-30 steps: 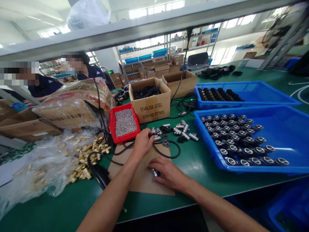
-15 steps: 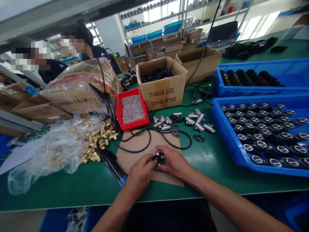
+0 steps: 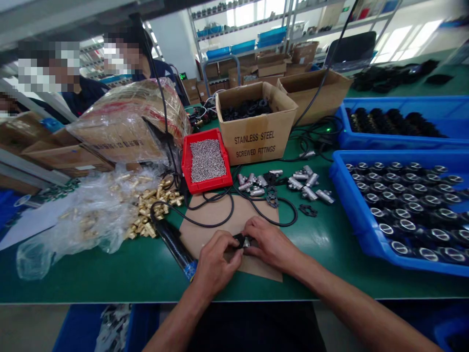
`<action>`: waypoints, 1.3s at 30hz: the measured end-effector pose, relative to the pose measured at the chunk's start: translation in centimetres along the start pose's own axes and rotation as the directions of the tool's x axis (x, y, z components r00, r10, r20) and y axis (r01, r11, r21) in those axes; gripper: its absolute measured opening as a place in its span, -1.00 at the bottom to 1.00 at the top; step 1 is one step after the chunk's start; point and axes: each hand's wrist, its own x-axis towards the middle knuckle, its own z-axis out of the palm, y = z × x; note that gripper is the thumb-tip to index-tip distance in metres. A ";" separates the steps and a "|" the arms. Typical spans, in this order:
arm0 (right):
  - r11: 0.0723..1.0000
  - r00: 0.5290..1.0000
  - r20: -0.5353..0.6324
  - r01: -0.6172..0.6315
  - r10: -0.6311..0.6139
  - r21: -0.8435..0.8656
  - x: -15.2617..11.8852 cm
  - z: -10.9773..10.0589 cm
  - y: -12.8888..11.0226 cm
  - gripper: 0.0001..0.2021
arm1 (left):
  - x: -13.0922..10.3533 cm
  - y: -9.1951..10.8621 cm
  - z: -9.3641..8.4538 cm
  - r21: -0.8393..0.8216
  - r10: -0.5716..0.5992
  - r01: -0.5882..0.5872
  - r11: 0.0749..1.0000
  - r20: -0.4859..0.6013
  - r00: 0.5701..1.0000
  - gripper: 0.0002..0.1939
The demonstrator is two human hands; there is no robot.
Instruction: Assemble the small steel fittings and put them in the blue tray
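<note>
Between my two hands, over a sheet of brown cardboard [image 3: 198, 230], is a small fitting with a black plate and a silvery metal part [image 3: 246, 241]. My left hand [image 3: 220, 259] pinches its black side from the left. My right hand [image 3: 269, 244] grips the metal side, thumb below and fingers above. Fingers hide much of the piece. Beyond my hands lie several silver metal fittings [image 3: 302, 182] and loose black plates [image 3: 308, 210]. A black corded power screwdriver [image 3: 174, 244] rests left of my left hand, its cable looping over the cardboard.
A red bin [image 3: 206, 185] of small metal pieces stands ahead, beside an open carton [image 3: 256, 142] of black parts. Brass fittings [image 3: 146, 215] spill from a plastic bag [image 3: 88, 225] at left. Blue trays [image 3: 344, 205] of black-and-silver parts fill the right. Two people [image 3: 161, 73] are at far left.
My left hand's fingers have shifted on the black plate, and the piece has turned slightly between my hands. The whole view has swung a little left, so things appear further right.
</note>
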 end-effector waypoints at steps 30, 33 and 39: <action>0.945 0.993 0.083 -0.104 0.082 0.309 1.4 1.2 0.2 -0.60 | -0.2 -0.6 -0.5 -0.077 -0.199 0.209 0.975 0.123 0.972 -0.64; 0.950 0.992 0.086 -0.116 0.095 0.289 1.3 1.3 0.1 -0.61 | -0.1 -0.6 -0.5 -0.099 -0.207 0.221 0.970 0.131 0.969 -0.68; 0.991 0.953 0.302 -0.047 0.006 0.129 2.5 -2.8 -0.3 -0.45 | 0.0 -0.7 -0.4 -0.116 -0.215 0.230 0.966 0.130 0.968 -0.72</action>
